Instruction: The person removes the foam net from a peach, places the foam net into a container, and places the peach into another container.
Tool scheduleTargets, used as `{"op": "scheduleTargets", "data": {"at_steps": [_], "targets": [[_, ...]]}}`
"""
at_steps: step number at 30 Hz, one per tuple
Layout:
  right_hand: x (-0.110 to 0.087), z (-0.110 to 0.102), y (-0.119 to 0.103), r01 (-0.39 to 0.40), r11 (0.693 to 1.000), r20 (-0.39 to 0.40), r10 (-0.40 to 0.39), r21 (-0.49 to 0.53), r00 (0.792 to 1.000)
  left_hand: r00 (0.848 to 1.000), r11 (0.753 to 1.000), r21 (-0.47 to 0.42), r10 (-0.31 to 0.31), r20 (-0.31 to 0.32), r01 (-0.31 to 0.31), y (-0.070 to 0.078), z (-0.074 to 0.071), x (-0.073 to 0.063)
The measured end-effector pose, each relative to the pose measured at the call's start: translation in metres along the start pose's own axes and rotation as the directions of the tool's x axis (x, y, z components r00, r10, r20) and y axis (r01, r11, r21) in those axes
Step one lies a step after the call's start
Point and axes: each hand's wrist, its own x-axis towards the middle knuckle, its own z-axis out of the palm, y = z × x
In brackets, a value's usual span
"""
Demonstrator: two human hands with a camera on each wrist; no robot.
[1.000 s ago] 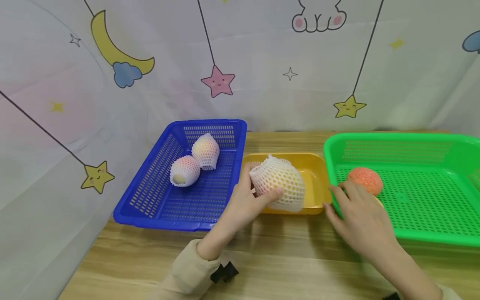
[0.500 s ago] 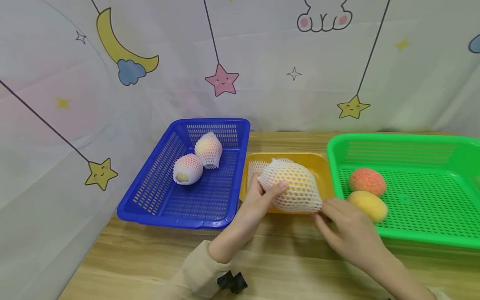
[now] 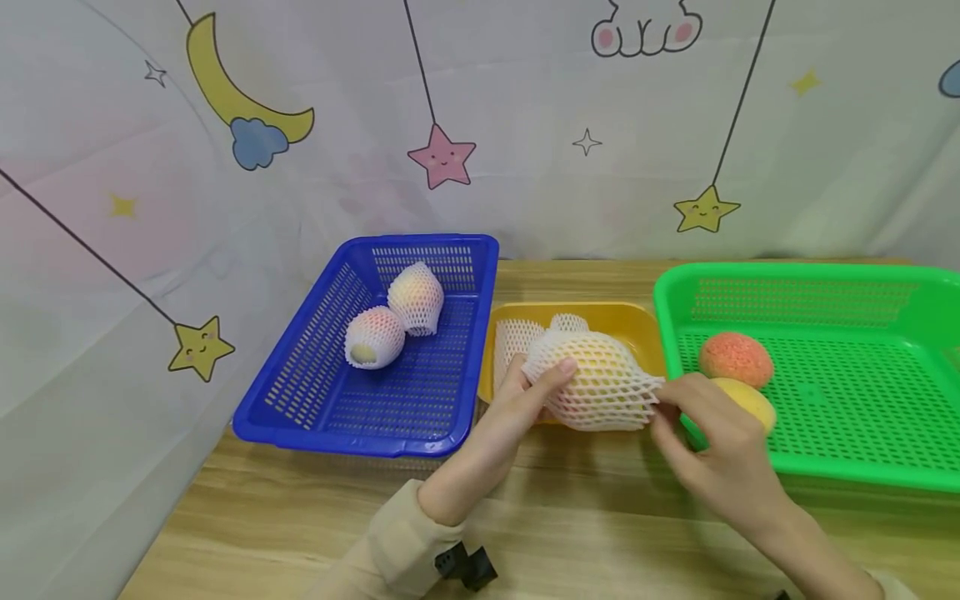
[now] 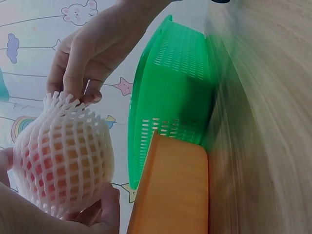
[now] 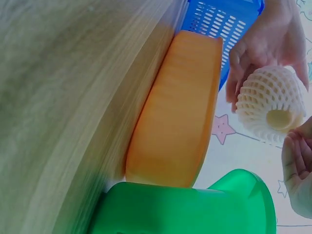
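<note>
A yellow fruit with a red patch, wrapped in a white foam net sleeve (image 3: 596, 379), is held above the front of a yellow-orange tray (image 3: 647, 337). My left hand (image 3: 504, 433) grips it from the left, thumb across the near side and fingers beneath. My right hand (image 3: 723, 446) pinches the sleeve's right end, which is drawn out past the fruit. In the left wrist view the netted fruit (image 4: 66, 158) shows red and yellow through the mesh. The right wrist view shows the sleeve's round opening (image 5: 279, 119) with pale fruit inside. White foam nets (image 3: 517, 337) lie in the tray.
At left is a blue basket (image 3: 300, 350) with two netted fruits (image 3: 375, 337). To the right, a green basket (image 3: 862, 475) holds a coral-coloured fruit (image 3: 737, 358) and a yellow fruit (image 3: 750, 402), both without nets. A patterned curtain hangs behind the wooden table (image 3: 585, 533).
My right hand has come off the green basket's edge to the sleeve's end and pulled it rightward, stretching it. The netted fruit has moved slightly right in my left hand.
</note>
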Motion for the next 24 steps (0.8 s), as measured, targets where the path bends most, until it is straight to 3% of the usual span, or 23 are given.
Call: {"op": "scheduleTargets", "data": {"at_steps": [8,15,24], "targets": [[-0.0007,-0.004,0.0009,-0.054,0.999,-0.02,0.054,-0.005,0.998,0.998,0.999,-0.004,-0.04,0.055,0.04,0.0012,-0.0013,0.0016],[-0.0029,-0.0039,0.0024,-0.072,0.997,0.034,0.071,0.038,0.997,0.986,1.0,0.004,-0.009,0.167,0.009,0.0069,-0.0067,0.0003],[-0.0049,-0.0034,0.0036,-0.117,0.992,0.127,0.111,0.044,0.986,0.987,0.998,0.057,0.002,0.159,-0.011,0.0066,-0.0087,0.0003]]}}
